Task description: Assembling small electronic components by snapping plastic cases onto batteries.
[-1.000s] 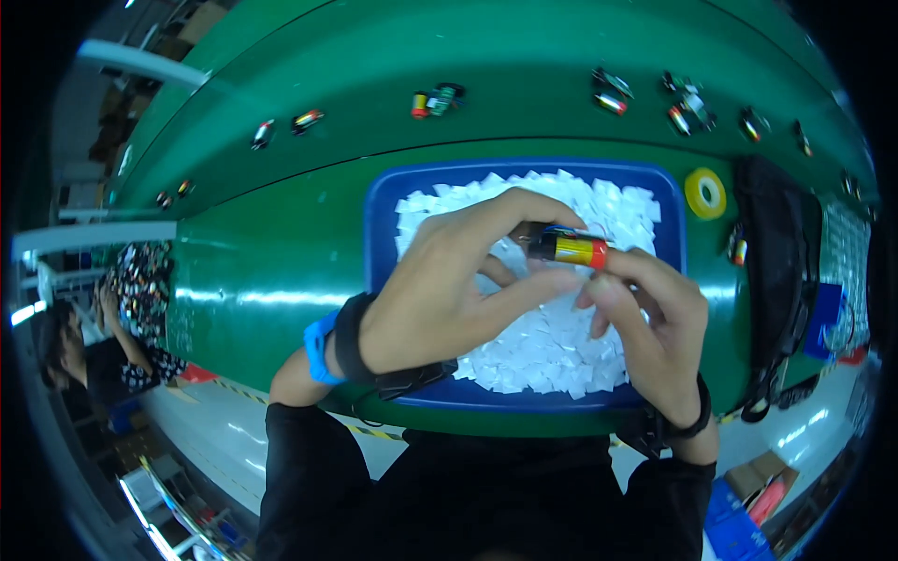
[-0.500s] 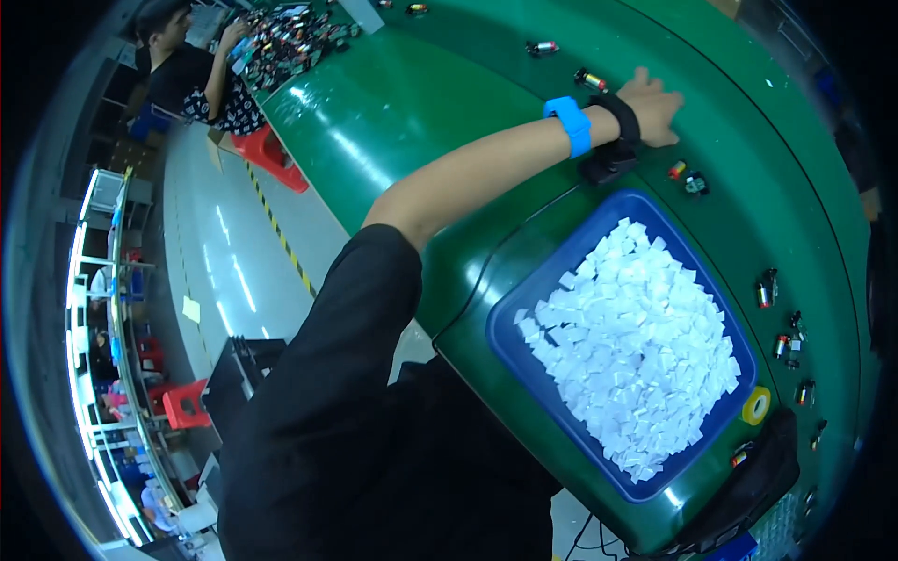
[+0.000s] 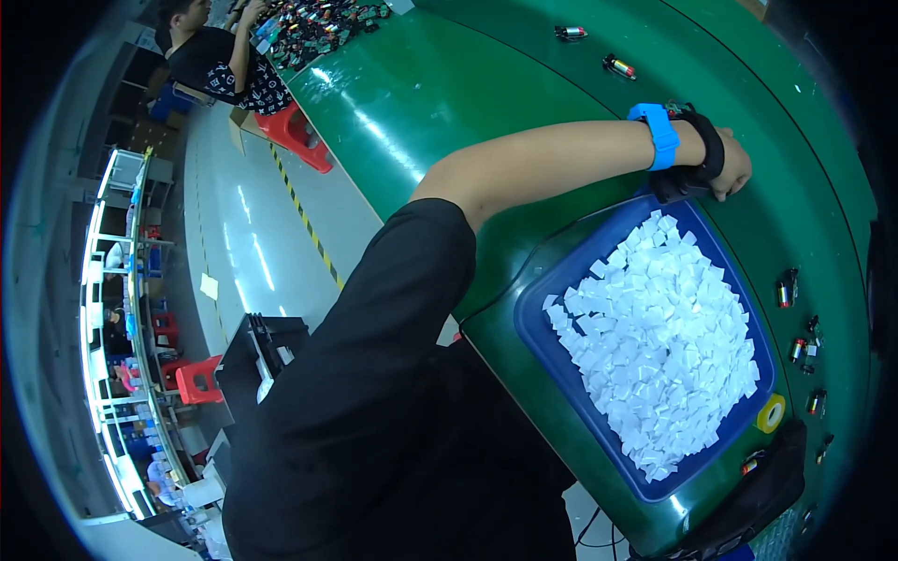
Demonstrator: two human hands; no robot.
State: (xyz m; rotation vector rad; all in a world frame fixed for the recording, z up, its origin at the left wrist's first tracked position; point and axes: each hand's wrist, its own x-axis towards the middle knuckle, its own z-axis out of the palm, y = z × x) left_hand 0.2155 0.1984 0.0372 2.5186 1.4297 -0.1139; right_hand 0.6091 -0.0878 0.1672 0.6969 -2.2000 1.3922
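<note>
My left arm stretches across the green table [image 3: 393,103], with a blue wristband and a black strap at the wrist. Beyond the far corner of a blue tray [image 3: 580,425], my left hand [image 3: 733,166] is low over the tabletop with its fingers curled in. Whatever lies in or under those fingers is hidden. White square pieces [image 3: 664,346] are heaped in the tray. Partly covered by the wrist, a small component [image 3: 675,109] shows at its far side. My right hand is out of view.
Small components with red and yellow cylinders, such as this one [image 3: 619,66], lie scattered along the table. A yellow tape roll [image 3: 771,413] and a black cloth item [image 3: 762,491] flank the tray. Far left, a person [image 3: 220,61] sits at a component pile [image 3: 323,28].
My left hand has moved nearer and to the right, and its spread fingers have curled in. Two components that lay beside the tray's far corner are now covered by it. The view has shifted slightly.
</note>
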